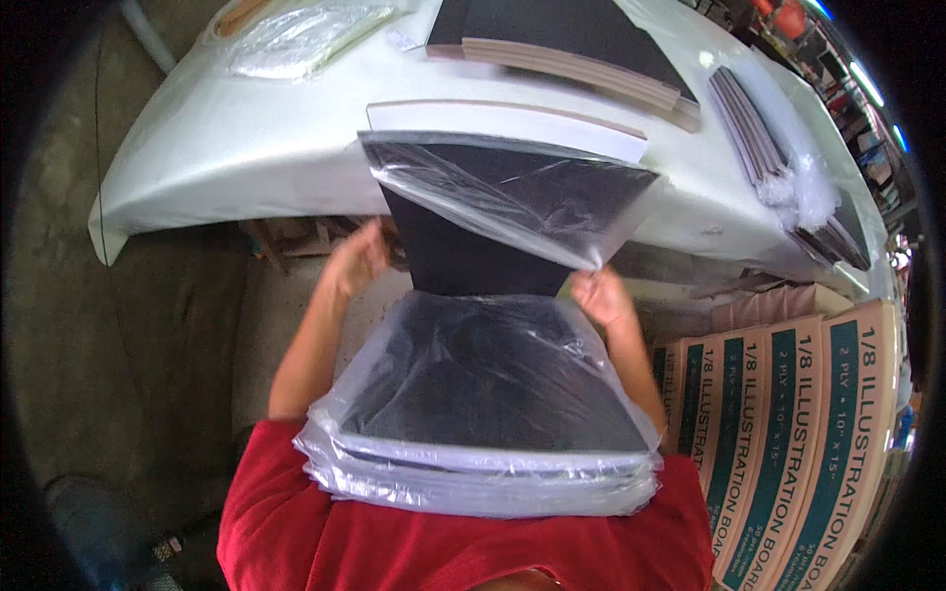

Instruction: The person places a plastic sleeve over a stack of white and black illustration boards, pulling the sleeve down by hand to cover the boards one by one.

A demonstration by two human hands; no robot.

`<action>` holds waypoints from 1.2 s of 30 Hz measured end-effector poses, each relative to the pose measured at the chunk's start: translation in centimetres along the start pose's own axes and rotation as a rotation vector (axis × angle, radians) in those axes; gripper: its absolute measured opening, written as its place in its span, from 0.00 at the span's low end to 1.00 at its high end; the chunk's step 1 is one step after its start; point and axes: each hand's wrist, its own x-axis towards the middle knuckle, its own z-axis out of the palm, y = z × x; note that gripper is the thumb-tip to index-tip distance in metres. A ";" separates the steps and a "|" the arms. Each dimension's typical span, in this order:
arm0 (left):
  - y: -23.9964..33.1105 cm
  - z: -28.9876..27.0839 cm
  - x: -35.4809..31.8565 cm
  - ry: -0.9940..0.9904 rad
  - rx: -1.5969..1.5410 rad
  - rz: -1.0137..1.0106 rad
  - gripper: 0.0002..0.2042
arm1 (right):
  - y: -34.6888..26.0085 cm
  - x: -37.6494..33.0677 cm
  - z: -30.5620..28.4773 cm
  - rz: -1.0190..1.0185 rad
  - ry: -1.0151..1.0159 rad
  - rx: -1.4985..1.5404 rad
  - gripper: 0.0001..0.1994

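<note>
Red shirt [276,492] backs the bagged board stack [493,389], from which a black board [458,241] spans to the white-covered table [246,148], seemingly for support; hands apart, right hand [604,295] pinching clear film [552,202] by its corner, left hand [359,260] beside the board's left edge, can't tell if gripping.

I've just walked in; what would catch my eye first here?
Probably the black board at centre, clear plastic across its far part, with the right hand pinching the plastic's edge. Just nearer, before the red shirt, sits a plastic-wrapped dark stack. Tan cartons crowd the lower right.
</note>
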 end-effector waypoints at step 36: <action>17.2 10.6 -5.1 0.046 1.401 0.331 0.12 | -9.1 -5.7 13.7 -0.880 0.200 -1.407 0.03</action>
